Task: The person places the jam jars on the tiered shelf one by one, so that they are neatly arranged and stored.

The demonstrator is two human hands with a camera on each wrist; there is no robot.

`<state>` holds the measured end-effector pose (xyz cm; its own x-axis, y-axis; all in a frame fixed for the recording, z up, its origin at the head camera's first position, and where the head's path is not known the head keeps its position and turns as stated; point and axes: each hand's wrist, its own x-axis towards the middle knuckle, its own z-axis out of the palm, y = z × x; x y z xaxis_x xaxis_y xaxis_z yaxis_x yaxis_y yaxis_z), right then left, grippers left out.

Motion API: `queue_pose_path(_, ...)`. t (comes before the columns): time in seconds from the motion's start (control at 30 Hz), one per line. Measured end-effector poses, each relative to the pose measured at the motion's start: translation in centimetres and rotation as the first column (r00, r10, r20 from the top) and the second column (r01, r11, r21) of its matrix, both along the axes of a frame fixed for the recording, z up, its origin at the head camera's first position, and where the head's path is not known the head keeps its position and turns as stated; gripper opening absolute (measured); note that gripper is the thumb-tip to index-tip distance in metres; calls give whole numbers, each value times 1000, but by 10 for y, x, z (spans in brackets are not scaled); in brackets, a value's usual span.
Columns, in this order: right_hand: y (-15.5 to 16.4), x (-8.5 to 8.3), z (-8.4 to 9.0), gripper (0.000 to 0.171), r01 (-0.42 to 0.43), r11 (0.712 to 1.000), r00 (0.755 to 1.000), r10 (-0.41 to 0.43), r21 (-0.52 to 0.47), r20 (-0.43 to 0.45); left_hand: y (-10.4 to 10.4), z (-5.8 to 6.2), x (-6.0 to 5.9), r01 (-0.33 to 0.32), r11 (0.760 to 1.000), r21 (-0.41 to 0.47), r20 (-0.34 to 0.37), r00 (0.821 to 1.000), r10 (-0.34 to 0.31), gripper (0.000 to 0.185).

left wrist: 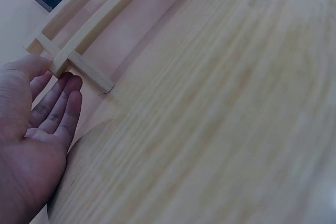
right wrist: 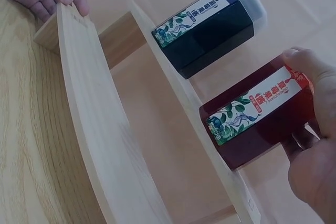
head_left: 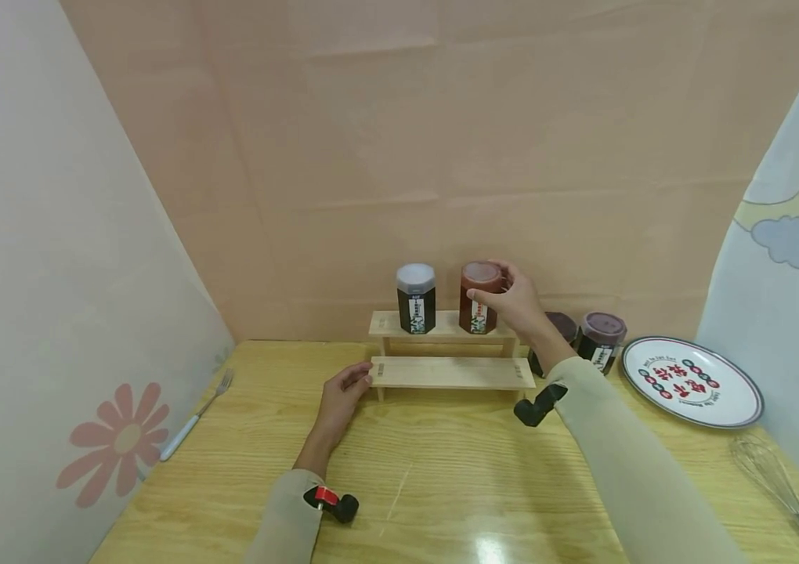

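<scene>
Red jar in right hand — on rack's top step

- The top step of the wooden rack was crowded: the dark jar and the red jar stood near each other with a narrow gap between.
- The right hand gripped the red jar, blocking access from the right.
- The lower step lay bare.
- The left hand touched the rack's left end.
- Two more jars and a plate filled the right side.
- Open tabletop lay in front.
</scene>
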<state>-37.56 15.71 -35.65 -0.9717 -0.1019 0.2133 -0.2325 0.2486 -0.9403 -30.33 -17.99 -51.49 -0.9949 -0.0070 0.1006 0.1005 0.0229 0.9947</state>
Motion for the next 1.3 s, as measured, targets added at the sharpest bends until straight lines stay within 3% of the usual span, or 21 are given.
queue_pose_path(0.63,7,5,-3,82,-14,1000,1000,14,6,-9,6,-1,-1,5,1000,-10,-7,1000,-5,33)
queue_pose_path(0.83,10,5,-3,84,-52,998,999,52,22,1,3,-3,0,-4,1000,-14,6,1000,4,33)
queue_pose_path(1.1,44,12,2,84,-78,997,997,79,14,-12,3,-2,2,8,1000,-12,14,1000,-8,33)
queue_pose_path(1.3,83,21,4,79,-27,996,998,32,82,-51,2,-1,2,13,1000,-3,2,1000,-13,34)
